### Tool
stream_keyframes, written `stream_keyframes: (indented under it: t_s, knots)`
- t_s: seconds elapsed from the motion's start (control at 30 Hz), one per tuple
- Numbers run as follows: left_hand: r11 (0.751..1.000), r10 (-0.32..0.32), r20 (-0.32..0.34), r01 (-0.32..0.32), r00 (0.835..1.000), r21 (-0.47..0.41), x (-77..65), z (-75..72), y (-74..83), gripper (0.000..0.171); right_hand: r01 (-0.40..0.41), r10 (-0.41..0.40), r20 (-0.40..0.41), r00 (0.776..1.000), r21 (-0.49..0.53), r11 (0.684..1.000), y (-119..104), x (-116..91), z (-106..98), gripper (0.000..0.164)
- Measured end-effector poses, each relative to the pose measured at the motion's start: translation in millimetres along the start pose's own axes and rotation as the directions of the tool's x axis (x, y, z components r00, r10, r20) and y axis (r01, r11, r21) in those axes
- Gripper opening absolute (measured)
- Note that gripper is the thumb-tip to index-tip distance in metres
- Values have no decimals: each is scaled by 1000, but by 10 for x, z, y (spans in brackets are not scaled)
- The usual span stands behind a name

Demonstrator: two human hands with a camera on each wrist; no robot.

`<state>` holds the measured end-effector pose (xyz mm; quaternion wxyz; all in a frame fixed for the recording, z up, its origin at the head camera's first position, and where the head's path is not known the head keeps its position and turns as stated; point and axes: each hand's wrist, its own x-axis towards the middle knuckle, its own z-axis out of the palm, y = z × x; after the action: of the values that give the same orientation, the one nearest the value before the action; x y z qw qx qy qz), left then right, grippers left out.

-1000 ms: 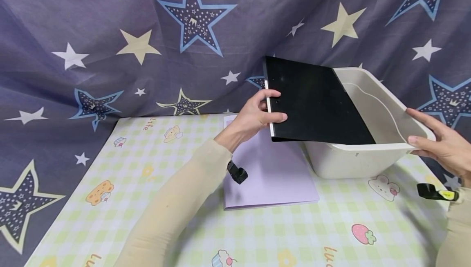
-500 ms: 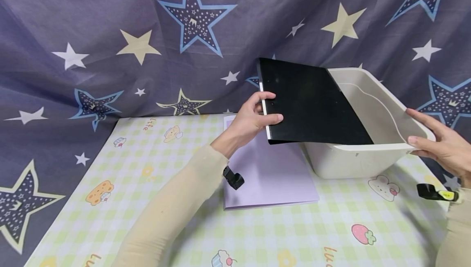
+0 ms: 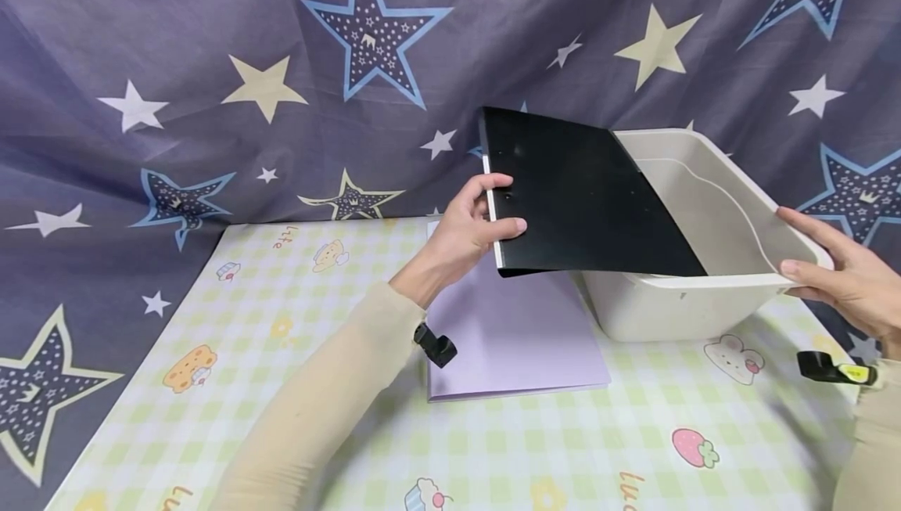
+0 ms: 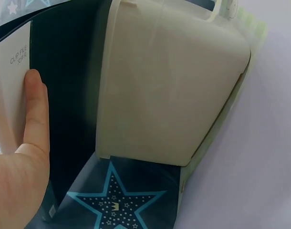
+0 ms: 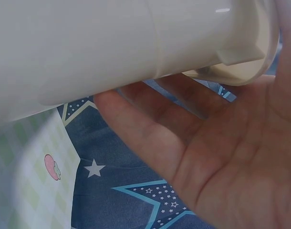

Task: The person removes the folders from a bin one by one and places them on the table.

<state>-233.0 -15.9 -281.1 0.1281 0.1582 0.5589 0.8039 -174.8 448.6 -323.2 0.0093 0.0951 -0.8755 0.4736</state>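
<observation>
In the head view my left hand [image 3: 461, 229] grips a black clip file [image 3: 584, 198] by its spine, thumb and fingers on either side. The spine carries a white label [image 4: 12, 81] reading "CLIP FILE" in the left wrist view. Tilted, the file lies partly over the left side of a white plastic bin [image 3: 683, 311]. My right hand [image 3: 841, 272] holds the bin's right rim, thumb above and fingers below; the right wrist view shows those fingers [image 5: 136, 124] under the lip. The file hides part of the bin's inside.
A pale purple folder [image 3: 521, 339] lies flat on the table, left of the bin and partly beneath the file. The table has a green checked cloth [image 3: 281, 386]. A star-patterned curtain [image 3: 394, 143] hangs behind it.
My left hand has drawn the black file a little to the left, uncovering more of the bin's opening. The right hand and the bin have stayed in place.
</observation>
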Motion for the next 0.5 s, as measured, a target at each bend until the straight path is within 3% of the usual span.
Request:
stream_keyframes:
  t_s: [0.5]
  knots:
    - [997,48,2,-48,999,-68,-161,-125,92,63,0,0,6,1000,6,1000,4,0,-6,77]
